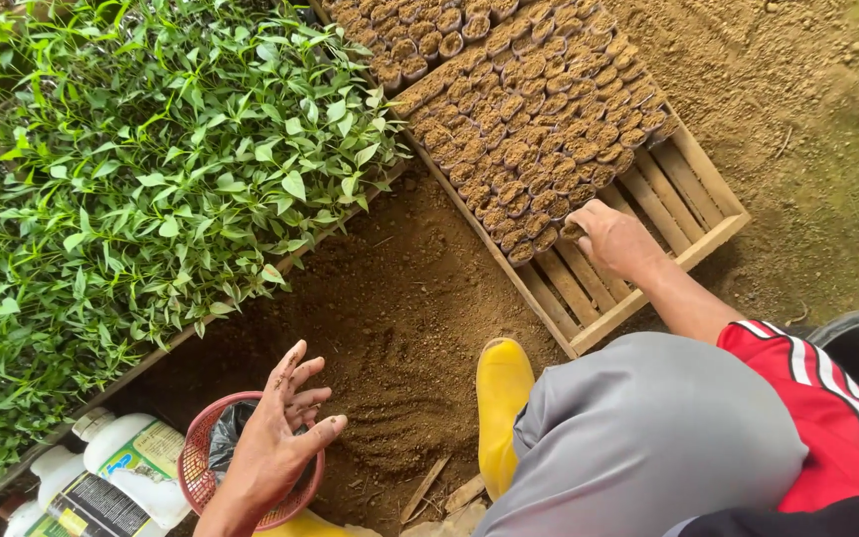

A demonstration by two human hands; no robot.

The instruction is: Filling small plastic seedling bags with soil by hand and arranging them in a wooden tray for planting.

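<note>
Now I set my right hand (pixel 616 239), fingers closed around a small soil-filled brown seedling pot (pixel 573 230), at the row's end on the slatted wooden tray (pixel 693 214); best nestle it snugly upright. Left hand (pixel 280 438) hovers spread, holding nothing, over the red mesh basket (pixel 194 462).

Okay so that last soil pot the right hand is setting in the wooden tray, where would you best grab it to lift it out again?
Grip the soil pot by its upper rim, coming from above on the bare-slat side of the wooden tray. Filled pots pack tightly against its other sides, leaving no finger room there. The right hand already covers it from that open side.
</note>
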